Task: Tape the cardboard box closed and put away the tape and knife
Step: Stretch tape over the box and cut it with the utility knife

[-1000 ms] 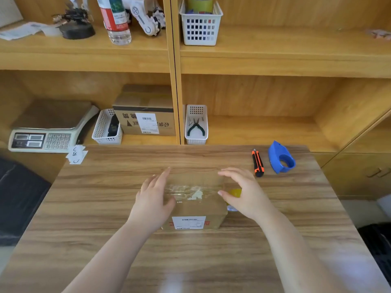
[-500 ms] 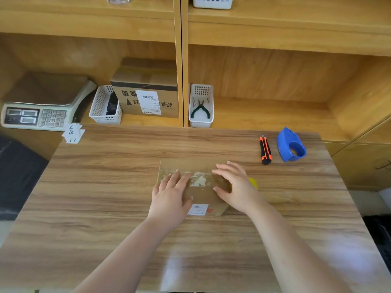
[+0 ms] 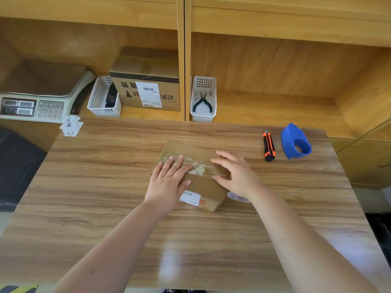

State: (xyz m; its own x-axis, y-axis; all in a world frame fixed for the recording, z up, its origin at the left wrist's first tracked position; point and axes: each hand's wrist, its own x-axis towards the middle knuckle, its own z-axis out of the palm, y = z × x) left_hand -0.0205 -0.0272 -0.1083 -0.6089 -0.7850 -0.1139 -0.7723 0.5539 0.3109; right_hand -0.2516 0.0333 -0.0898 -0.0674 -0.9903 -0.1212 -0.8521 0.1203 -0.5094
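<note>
A small brown cardboard box (image 3: 203, 187) with a white label lies closed in the middle of the wooden table (image 3: 95, 187), a strip of clear tape across its top. My left hand (image 3: 169, 180) presses flat on the left part of the box top. My right hand (image 3: 234, 174) rests on the box's right end, fingers lightly bent over the edge. An orange and black utility knife (image 3: 268, 145) and a blue tape dispenser (image 3: 295, 141) lie side by side at the table's far right, apart from both hands.
Behind the table is a wooden shelf with a weighing scale (image 3: 38, 96), a white basket (image 3: 104, 98), a labelled carton (image 3: 148, 85) and a white basket holding pliers (image 3: 203, 100). Paper notes (image 3: 72, 125) sit at the table's far left corner. A small roll (image 3: 238, 197) peeks out under my right wrist.
The view has tilted down. Both hands moved from hovering at the box's sides onto its top. The box now lies turned slightly at an angle.
</note>
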